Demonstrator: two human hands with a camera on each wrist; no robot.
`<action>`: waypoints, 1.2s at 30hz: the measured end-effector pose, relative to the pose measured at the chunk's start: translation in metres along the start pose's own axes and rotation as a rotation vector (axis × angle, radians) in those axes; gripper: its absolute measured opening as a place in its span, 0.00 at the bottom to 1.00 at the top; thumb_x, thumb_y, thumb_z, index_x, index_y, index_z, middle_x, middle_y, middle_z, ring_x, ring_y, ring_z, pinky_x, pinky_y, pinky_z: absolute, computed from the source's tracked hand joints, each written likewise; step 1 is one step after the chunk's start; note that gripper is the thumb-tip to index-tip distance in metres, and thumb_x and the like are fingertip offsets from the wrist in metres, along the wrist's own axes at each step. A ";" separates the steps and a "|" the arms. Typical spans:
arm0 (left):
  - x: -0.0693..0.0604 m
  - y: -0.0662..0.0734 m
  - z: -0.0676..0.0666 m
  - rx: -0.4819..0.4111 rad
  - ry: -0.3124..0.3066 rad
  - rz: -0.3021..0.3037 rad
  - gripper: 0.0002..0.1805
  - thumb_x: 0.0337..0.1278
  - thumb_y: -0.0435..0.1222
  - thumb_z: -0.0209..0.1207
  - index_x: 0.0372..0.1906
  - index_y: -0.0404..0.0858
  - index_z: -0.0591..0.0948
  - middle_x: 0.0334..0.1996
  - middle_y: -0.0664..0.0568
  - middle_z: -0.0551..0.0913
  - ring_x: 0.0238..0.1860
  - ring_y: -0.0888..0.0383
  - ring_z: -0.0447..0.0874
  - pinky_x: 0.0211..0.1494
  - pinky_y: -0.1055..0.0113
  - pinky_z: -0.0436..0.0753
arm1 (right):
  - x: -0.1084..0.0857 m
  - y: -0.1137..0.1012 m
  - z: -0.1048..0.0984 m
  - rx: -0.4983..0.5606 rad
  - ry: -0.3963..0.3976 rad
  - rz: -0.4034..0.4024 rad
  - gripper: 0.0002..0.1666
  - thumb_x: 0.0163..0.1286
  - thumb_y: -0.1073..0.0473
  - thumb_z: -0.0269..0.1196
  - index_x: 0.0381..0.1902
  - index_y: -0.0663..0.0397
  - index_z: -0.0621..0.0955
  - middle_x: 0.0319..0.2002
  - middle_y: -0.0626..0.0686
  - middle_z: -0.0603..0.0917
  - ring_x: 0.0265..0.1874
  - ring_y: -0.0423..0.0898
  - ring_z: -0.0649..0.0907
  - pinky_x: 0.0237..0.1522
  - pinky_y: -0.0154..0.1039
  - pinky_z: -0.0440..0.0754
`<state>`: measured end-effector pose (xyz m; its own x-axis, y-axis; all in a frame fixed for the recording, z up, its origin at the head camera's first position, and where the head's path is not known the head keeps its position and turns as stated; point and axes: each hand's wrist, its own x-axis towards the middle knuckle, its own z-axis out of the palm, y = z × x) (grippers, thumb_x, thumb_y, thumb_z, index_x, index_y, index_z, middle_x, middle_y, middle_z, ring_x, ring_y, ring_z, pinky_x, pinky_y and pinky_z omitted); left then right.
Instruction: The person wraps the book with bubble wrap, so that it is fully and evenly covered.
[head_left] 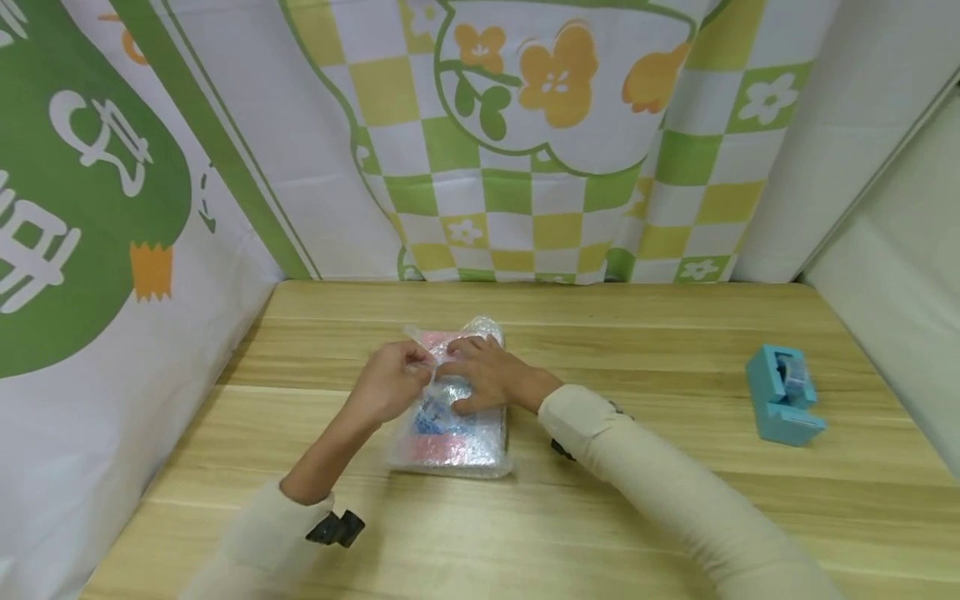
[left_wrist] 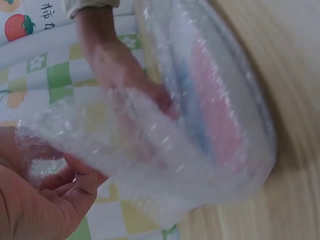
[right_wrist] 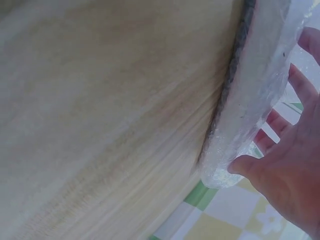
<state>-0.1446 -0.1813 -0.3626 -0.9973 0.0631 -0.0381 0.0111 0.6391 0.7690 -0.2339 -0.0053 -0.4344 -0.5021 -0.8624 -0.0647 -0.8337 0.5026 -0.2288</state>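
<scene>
A flat, rectangular item with pink and blue areas point(head_left: 442, 450) lies on the table, covered in clear bubble wrap point(left_wrist: 150, 170). Its exact kind does not show through the wrap. At the item's left side, my left hand point(head_left: 390, 379) pinches a raised edge of the wrap; in the left wrist view, the sheet stretches from the left hand point(left_wrist: 45, 205) toward the item. Fingers spread, my right hand point(head_left: 487, 375) rests on top of the wrapped item. The right wrist view has the right hand point(right_wrist: 290, 160) touching the wrap along the package's side point(right_wrist: 250, 85).
A turquoise tape dispenser point(head_left: 783, 400) with a roll of tape stands at the right of the wooden table point(head_left: 637, 333). Behind the table hangs a checkered, flowered curtain point(head_left: 540, 192); a printed white and green cloth point(head_left: 187, 292) borders the left side.
</scene>
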 end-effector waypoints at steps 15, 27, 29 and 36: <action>0.005 -0.021 0.045 -0.024 0.044 0.077 0.10 0.56 0.25 0.57 0.40 0.30 0.85 0.44 0.41 0.86 0.46 0.48 0.82 0.51 0.52 0.82 | -0.003 0.008 -0.004 0.240 0.050 0.016 0.54 0.59 0.46 0.73 0.75 0.55 0.60 0.73 0.56 0.66 0.73 0.55 0.62 0.74 0.55 0.50; 0.004 -0.048 0.042 -0.018 -0.120 0.194 0.20 0.78 0.43 0.47 0.47 0.35 0.86 0.26 0.51 0.78 0.26 0.58 0.73 0.31 0.63 0.75 | -0.004 0.021 -0.015 0.544 -0.041 0.029 0.45 0.67 0.67 0.59 0.79 0.54 0.55 0.72 0.60 0.66 0.71 0.53 0.65 0.72 0.50 0.60; 0.003 -0.050 0.040 -0.010 -0.167 0.213 0.23 0.81 0.43 0.41 0.52 0.36 0.85 0.22 0.51 0.74 0.25 0.57 0.70 0.32 0.60 0.74 | -0.003 0.021 -0.015 0.529 -0.039 0.022 0.44 0.68 0.66 0.58 0.79 0.56 0.55 0.72 0.61 0.67 0.71 0.53 0.66 0.72 0.51 0.60; 0.003 -0.054 0.039 0.124 -0.275 0.379 0.19 0.73 0.39 0.49 0.57 0.37 0.84 0.22 0.52 0.77 0.19 0.62 0.60 0.33 0.59 0.75 | -0.004 0.021 -0.019 0.554 -0.047 0.048 0.41 0.68 0.68 0.52 0.78 0.56 0.57 0.72 0.60 0.67 0.71 0.54 0.66 0.72 0.51 0.60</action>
<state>-0.1457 -0.1860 -0.4288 -0.8655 0.4984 0.0499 0.3949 0.6177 0.6800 -0.2536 0.0103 -0.4209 -0.5153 -0.8475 -0.1275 -0.5582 0.4448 -0.7004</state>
